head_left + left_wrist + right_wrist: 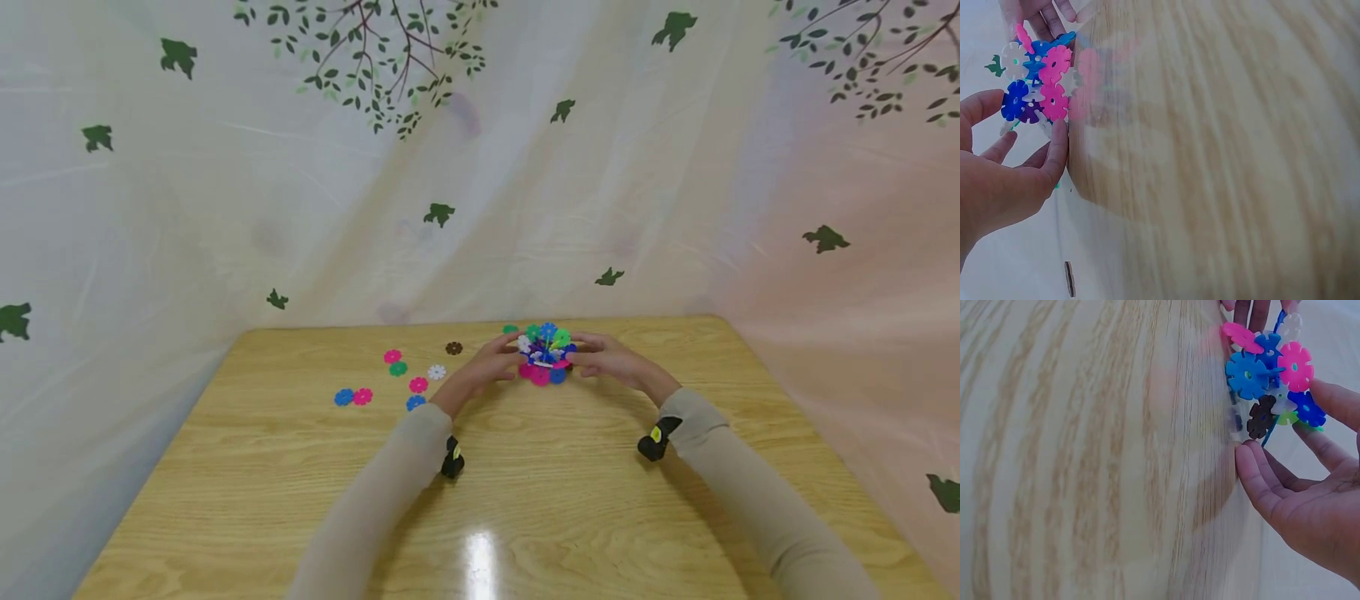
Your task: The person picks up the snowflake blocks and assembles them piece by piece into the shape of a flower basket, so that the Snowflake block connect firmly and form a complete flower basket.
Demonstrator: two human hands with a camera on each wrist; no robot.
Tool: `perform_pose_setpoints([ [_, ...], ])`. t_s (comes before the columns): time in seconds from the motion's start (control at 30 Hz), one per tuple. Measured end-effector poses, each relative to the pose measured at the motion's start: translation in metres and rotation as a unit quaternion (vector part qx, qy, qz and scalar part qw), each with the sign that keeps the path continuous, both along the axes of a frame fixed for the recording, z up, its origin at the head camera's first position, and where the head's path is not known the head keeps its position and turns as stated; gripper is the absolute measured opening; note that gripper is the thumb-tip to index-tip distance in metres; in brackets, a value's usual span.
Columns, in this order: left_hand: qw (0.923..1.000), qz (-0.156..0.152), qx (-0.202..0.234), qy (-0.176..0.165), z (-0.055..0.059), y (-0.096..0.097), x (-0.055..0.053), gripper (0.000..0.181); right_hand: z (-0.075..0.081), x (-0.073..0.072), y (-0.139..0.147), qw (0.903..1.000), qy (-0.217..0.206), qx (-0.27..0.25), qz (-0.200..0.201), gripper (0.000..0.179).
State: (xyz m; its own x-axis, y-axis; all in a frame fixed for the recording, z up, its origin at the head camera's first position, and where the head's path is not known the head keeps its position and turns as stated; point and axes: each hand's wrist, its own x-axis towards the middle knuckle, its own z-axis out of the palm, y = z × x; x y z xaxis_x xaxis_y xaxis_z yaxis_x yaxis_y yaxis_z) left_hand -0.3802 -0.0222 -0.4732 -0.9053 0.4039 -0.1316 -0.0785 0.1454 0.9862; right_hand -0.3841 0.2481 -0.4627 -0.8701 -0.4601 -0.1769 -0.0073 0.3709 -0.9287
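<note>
A cluster of interlocking plastic flower discs (542, 377) sits at the far part of the table, between the two hands. Pink, blue, green, white and purple discs show on it; a dark brown one (1262, 417) appears low down in the right wrist view. My left hand (487, 367) holds its left side, fingers spread and bent around it, one fingertip at a blue disc (1015, 100). On the opposite side my right hand (615, 365) curves around it likewise, a fingertip beside a pink disc (1296, 367). Other fingertips are low by the tabletop.
Left of the cluster, several loose flower discs lie on the wooden table (525, 500): a brown one (453, 348), a white one (437, 372), a green one (398, 368), and pink and blue ones. Behind the table hangs a pale curtain (337, 225) with leaf prints.
</note>
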Motion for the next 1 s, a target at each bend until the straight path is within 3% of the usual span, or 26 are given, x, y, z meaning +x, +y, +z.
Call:
perform_pose_setpoints([
  [0.43,0.9999,0.004,0.006,-0.012,-0.003,-0.003,0.002,0.062,0.001,0.003,-0.001,0.9999,0.007,0.010,-0.009,0.070],
  [0.63,0.9992,-0.001,0.023,-0.032,0.006,-0.012,0.007,0.065,0.005,0.004,0.001,0.9994,0.030,0.001,-0.016,0.062],
  [0.8,0.9998,-0.005,0.013,-0.017,0.019,-0.034,0.009,0.059,0.015,0.005,-0.003,0.9917,0.112,0.025,-0.058,0.056],
  [1.0,0.9982,-0.018,-0.014,0.056,0.037,-0.075,0.017,0.050,0.036,0.012,-0.028,0.9640,0.242,0.051,-0.099,0.044],
])
